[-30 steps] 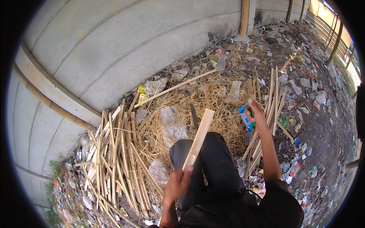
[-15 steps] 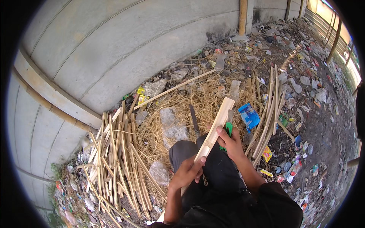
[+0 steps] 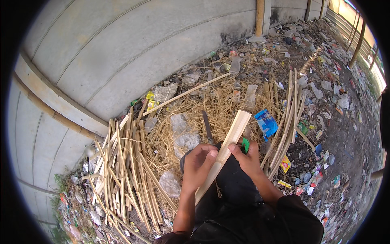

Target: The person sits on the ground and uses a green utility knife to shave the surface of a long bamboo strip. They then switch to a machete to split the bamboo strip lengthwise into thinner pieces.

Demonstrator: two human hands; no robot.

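Note:
A split bamboo strip (image 3: 239, 124), pale inner side up, slants from my lap out over the straw. Beside its middle my left hand (image 3: 198, 163) is closed with curled fingers at the strip's left edge and the thumb near its face. My right hand (image 3: 248, 160) is closed round the green handle of a knife (image 3: 245, 144), its thumb pressed on the strip's right side. A dull grey blade seems to show past the handle, partly behind the strip. The right fingertips are partly hidden.
On the left lies a heap of bamboo strips (image 3: 126, 175); more bamboo strips (image 3: 289, 110) lie at right. A dark, flat blade (image 3: 207, 126) rests on the straw (image 3: 221, 99) beside a pale stone (image 3: 187, 140). A blue wrapper (image 3: 267, 123) and litter surround them. A concrete wall (image 3: 134, 44) stands behind.
My left hand has moved forward along the strip from its lower part. The strip's far end has come down a little, and the right hand with the knife has drawn slightly nearer.

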